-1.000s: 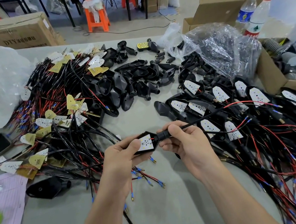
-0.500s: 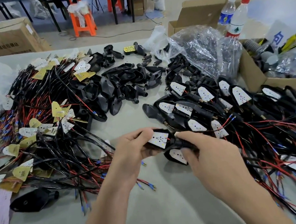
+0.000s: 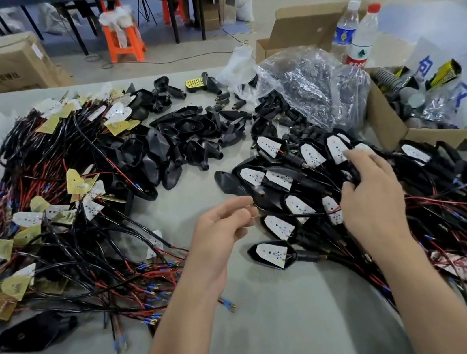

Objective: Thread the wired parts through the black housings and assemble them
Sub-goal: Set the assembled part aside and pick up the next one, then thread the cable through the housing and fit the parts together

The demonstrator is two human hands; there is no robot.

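Both empty, it seems: left hand (image 3: pixel 221 228) loosely curled, right hand (image 3: pixel 370 198) spread flat on assembled housings (image 3: pixel 279 226).

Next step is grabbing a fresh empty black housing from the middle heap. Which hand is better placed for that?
Left, probably. The left hand hovers free with loose fingers and holds nothing, and it is nearer the empty housings. The right hand lies over the assembled pile, farther off.
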